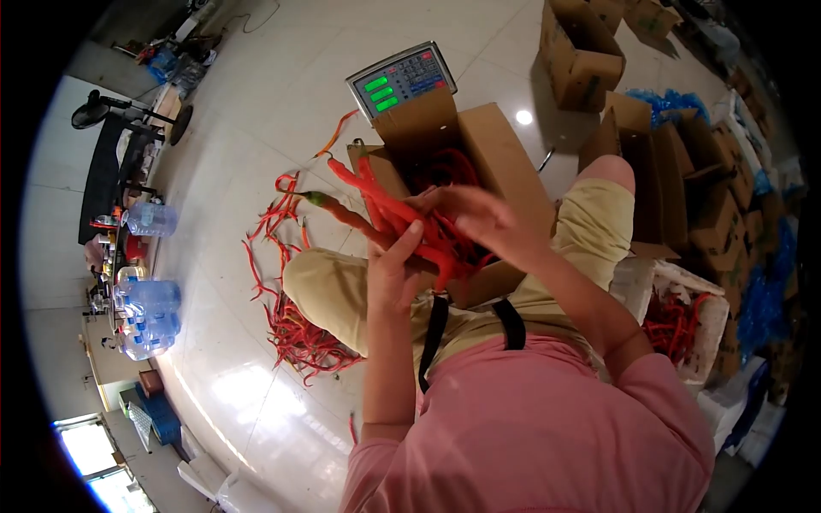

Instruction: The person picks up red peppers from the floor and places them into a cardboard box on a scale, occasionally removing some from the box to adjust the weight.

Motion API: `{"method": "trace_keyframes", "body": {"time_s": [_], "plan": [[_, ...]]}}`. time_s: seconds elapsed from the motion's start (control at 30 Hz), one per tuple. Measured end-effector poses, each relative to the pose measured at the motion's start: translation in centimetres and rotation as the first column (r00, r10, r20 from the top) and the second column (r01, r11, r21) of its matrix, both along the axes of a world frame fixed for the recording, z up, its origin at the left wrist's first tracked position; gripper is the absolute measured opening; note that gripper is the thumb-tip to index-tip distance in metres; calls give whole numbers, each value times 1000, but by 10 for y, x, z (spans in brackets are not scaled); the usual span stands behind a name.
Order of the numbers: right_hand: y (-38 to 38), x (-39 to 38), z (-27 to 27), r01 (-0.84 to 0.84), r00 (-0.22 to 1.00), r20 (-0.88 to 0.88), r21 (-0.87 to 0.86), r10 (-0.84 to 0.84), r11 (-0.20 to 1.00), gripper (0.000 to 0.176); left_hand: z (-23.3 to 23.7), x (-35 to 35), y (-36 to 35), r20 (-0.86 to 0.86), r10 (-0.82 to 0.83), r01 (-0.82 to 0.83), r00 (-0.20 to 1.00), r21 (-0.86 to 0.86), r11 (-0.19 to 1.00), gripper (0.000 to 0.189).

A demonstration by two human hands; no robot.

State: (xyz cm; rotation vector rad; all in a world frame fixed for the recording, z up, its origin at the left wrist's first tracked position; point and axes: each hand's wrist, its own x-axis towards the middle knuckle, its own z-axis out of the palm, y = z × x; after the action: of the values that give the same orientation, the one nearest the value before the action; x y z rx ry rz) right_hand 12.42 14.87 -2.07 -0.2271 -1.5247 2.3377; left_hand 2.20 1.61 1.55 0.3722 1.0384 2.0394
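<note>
A bunch of long red chillies [376, 193] is being held above the near left part of an open cardboard box [505, 154], in which more red chillies [446, 162] are being contained. The bunch is being gripped between the thumb and curled fingers of the left hand [395, 269]; its far side is being partly covered by the right hand [479, 218], whose fingers are being kept bent, their exact pinch being hidden. The stem ends are being pointed forward and left, the long axis being slanted back and right towards the box. The box's raised flap is being seen just before the scale display [400, 79]. Loose chillies [310, 338] are being borne by the floor [218, 295], whose bare stretch is being left open beyond them. Red chillies are also being held in a white foam box [711, 329], right of the knees.
</note>
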Motion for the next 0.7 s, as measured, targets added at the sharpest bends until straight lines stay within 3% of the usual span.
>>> {"method": "trace_keyframes", "body": {"time_s": [0.03, 0.07, 0.13, 0.2, 0.27, 0.43, 0.7], "plan": [[-7, -1, -2, -65, 998, 2, 178, 66, 982, 46, -1, 1, 4, -5, -15, 15, 1000, 6, 1000, 35], [-13, 0, 0, -23, 999, 50, 427, 2, 904, 38, -2, 2, 7, -10, -31, 31, 999, 13, 999, 35], [-13, -2, -4, -30, 995, 96, 332, -2, 943, 29, -4, 2, 9, -10, -19, 19, 1000, 7, 1000, 39], [-10, -2, -3, 102, 987, 118, 62, -109, 993, 23, -1, 6, 8, 56, 29, -30, 998, 6, 1000, 38], [0, -1, -5, 205, 976, 88, -79, -198, 976, 22, -18, -1, 3, 13, 60, -60, 998, -3, 998, 36], [23, 5, -12, 149, 988, -5, -274, -157, 950, 27, -11, -4, -4, 9, 46, -45, 999, -66, 997, 35], [23, 14, -8, 104, 993, -21, -282, -115, 954, 24, -8, -6, -3, 14, 85, -85, 996, -32, 996, 45]]}}
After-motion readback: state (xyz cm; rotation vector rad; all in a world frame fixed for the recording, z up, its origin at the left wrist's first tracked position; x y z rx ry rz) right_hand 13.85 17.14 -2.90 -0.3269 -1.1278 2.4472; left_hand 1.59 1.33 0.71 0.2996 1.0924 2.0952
